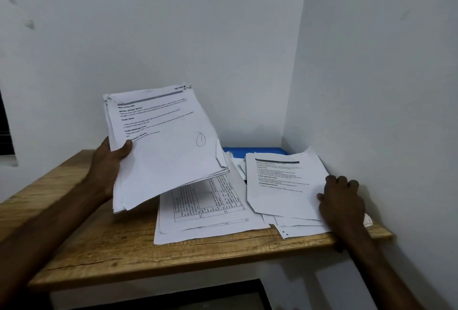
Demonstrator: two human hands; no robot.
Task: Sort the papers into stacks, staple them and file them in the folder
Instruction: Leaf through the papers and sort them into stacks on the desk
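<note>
My left hand (109,161) grips a thick sheaf of printed papers (166,146) by its left edge and holds it tilted above the wooden table (99,242). My right hand (343,200) rests on a stack of printed sheets (280,183) at the table's right end, fingers bent over its right edge. Between the two lies another stack (205,213) whose top sheet carries a printed table; the raised sheaf hides part of it. A blue folder (252,151) lies at the back by the wall, mostly covered by papers.
White walls (371,86) close in behind and on the right, forming a corner. The right stack overhangs the table's front edge a little. Bare wood shows on the table's left half. A dark window edge (5,131) is at the far left.
</note>
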